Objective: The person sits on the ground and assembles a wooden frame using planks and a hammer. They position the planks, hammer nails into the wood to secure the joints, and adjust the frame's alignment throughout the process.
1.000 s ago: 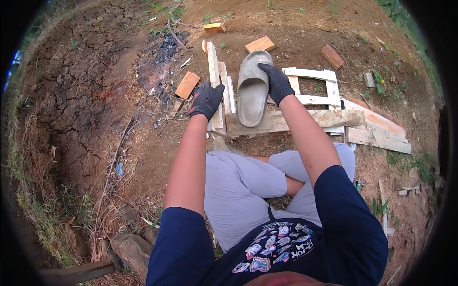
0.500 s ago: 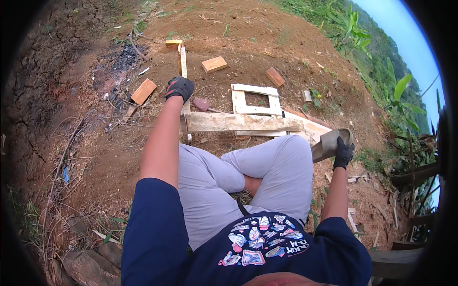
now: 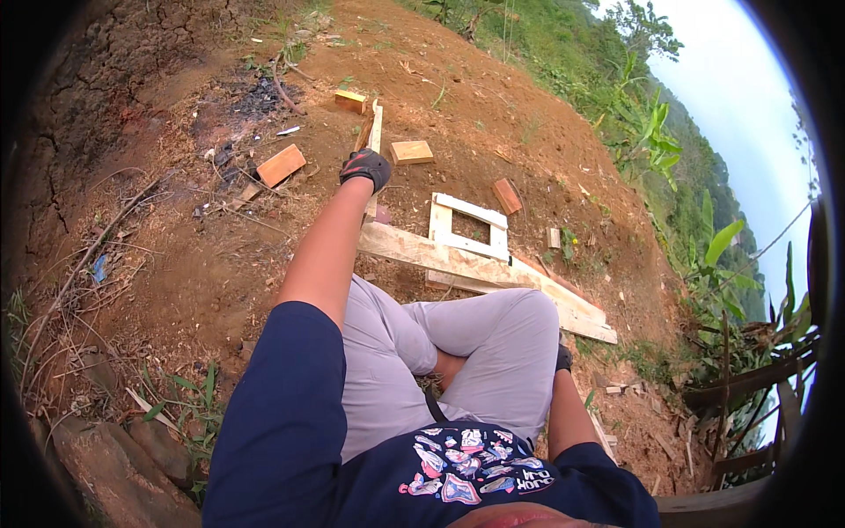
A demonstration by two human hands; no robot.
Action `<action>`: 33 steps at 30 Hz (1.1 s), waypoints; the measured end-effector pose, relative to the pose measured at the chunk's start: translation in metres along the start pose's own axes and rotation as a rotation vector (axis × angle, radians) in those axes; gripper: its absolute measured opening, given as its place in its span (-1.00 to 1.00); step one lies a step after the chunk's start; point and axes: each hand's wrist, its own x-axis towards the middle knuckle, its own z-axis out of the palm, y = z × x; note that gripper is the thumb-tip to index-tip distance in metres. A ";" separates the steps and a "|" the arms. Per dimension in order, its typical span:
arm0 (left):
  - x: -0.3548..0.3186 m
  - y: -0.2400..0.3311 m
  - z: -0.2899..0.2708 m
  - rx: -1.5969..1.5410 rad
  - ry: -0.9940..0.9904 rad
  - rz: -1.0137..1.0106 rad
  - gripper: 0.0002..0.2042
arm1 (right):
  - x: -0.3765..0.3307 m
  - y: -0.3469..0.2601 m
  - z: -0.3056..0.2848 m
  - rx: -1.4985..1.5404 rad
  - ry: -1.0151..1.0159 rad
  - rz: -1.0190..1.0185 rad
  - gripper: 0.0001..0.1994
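Note:
My left hand (image 3: 365, 169), in a dark glove, is closed around a narrow pale board (image 3: 376, 128) that stretches away from me. Its near end meets a long wooden plank (image 3: 422, 251) lying crosswise before my bent legs. At the outer side of my right knee, my right hand (image 3: 563, 358) shows only as a bit of black glove; the fingers are hidden. Just beyond the plank rests a small rectangular wooden frame (image 3: 443, 217). A reddish-brown head of some tool (image 3: 383, 214) is partly covered beside the left forearm.
Wooden blocks lie about: an orange one (image 3: 281, 165) at left, a paler one (image 3: 412, 152) ahead, a yellow-topped one (image 3: 350, 101) farther off and a reddish one (image 3: 507, 196). Charred ground (image 3: 264, 97) is at far left, rocks (image 3: 123, 466) at lower left.
My right hand has drawn back toward my knee, and the olive-grey sandal it held is out of sight. The view has shifted; my left hand stays on the narrow board.

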 end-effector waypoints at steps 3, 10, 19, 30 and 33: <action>-0.010 0.006 -0.001 -0.047 -0.007 -0.008 -0.58 | -0.013 -0.034 -0.023 0.093 0.055 0.050 -0.38; -0.019 0.015 -0.005 -0.112 -0.071 0.005 -0.54 | -0.026 -0.113 0.010 0.184 -0.072 0.012 -0.40; -0.021 0.014 -0.002 -0.140 -0.087 0.055 -0.58 | -0.029 -0.122 0.014 0.189 -0.168 -0.009 -0.42; -0.011 0.023 0.003 -0.005 -0.179 0.130 -0.55 | 0.005 -0.126 -0.006 0.319 -0.181 -0.016 -0.44; 0.000 0.002 0.001 0.037 -0.122 0.051 -0.54 | 0.005 -0.153 0.011 0.376 -0.243 -0.043 -0.44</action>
